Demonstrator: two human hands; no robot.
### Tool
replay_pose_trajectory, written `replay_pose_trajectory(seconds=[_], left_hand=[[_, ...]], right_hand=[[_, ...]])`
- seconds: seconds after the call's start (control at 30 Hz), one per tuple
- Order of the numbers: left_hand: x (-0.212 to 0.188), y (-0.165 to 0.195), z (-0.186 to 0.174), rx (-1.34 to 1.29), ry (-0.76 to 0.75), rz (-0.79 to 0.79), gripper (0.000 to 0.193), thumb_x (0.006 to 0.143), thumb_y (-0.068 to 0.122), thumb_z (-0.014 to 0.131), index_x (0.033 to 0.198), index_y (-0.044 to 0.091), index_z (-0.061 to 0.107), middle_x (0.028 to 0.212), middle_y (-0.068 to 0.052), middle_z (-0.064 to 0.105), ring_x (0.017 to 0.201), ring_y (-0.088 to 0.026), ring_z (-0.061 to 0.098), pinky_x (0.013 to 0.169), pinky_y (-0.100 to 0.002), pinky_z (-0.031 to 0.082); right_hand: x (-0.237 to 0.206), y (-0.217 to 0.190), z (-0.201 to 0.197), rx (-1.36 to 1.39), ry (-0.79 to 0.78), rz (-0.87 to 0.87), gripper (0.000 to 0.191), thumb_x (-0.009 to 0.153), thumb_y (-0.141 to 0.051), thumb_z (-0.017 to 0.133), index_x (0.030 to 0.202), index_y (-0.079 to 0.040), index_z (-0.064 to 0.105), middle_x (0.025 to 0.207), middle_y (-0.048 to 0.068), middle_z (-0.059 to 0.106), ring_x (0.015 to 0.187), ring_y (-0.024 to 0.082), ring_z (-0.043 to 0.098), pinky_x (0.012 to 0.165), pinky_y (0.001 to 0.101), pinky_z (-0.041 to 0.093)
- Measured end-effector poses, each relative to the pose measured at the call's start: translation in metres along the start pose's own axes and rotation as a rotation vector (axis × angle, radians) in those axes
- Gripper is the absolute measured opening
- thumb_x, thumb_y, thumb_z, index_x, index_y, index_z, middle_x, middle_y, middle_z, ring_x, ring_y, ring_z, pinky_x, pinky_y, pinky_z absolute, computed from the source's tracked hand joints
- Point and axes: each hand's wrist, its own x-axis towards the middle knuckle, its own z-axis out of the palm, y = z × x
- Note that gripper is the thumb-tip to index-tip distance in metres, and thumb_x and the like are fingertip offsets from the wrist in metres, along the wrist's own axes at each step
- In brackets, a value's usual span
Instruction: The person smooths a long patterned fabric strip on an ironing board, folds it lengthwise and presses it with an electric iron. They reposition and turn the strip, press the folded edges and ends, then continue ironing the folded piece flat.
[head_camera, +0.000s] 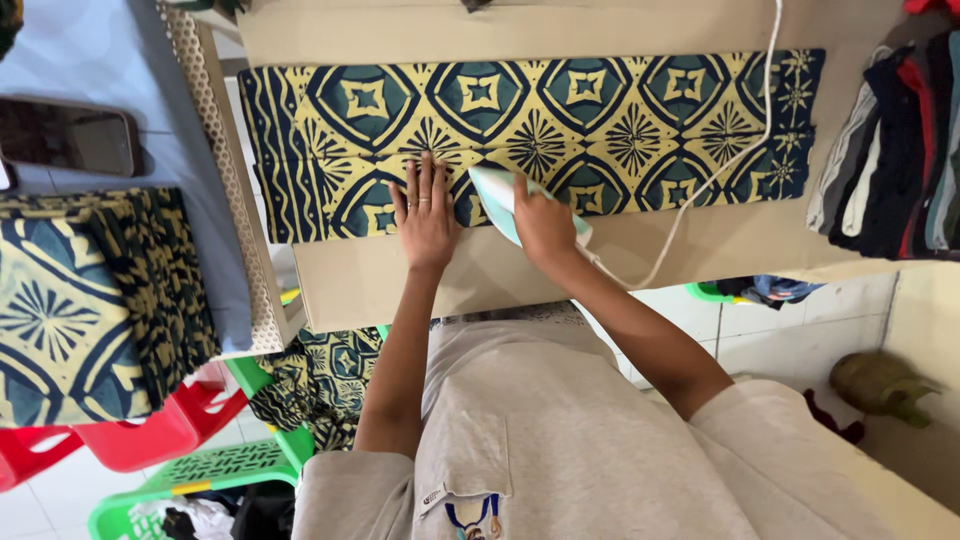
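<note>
head view: batik cloth (560, 120) flat along ironing board (700, 250). right hand (545, 225) grips pale iron (495, 195) on cloth's near edge. left hand (425, 215) spread flat on cloth, just beside iron. best: keep fingers off soleplate, cord (720, 170) off cloth, glide steadily.

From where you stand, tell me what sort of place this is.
Probably a home ironing or small garment-work corner. The right hand presses an iron on a folded batik cloth, with folded batik cloths stacked beside it and a pile of clothes alongside.
</note>
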Motion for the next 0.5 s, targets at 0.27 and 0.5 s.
replay_pose_trajectory(seconds=[0.27,0.5], left_hand=[[0.001,0.001,-0.008,-0.002,-0.068,-0.031,0.059,0.109,0.031,0.043,0.165,0.016,0.030,0.173,-0.004,0.019,0.160,-0.028,0.011,0.126,-0.060,0.002],[0.016,0.045,-0.001,-0.159,-0.100,-0.271,0.069,0.090,0.010,0.052,0.157,0.010,0.037,0.172,-0.009,0.018,0.162,-0.037,0.007,0.129,-0.058,0.003]], right_hand=[[0.059,-0.008,-0.039,0.192,-0.017,0.075,0.047,0.099,-0.034,0.068,0.129,-0.001,0.054,0.074,0.018,0.071,0.067,0.035,0.073,0.055,0.0477,0.058],[0.009,0.011,-0.044,0.158,-0.019,0.127,0.076,0.092,-0.059,0.067,0.130,0.005,0.054,0.063,0.018,0.069,0.057,0.037,0.071,0.049,0.0477,0.056]])
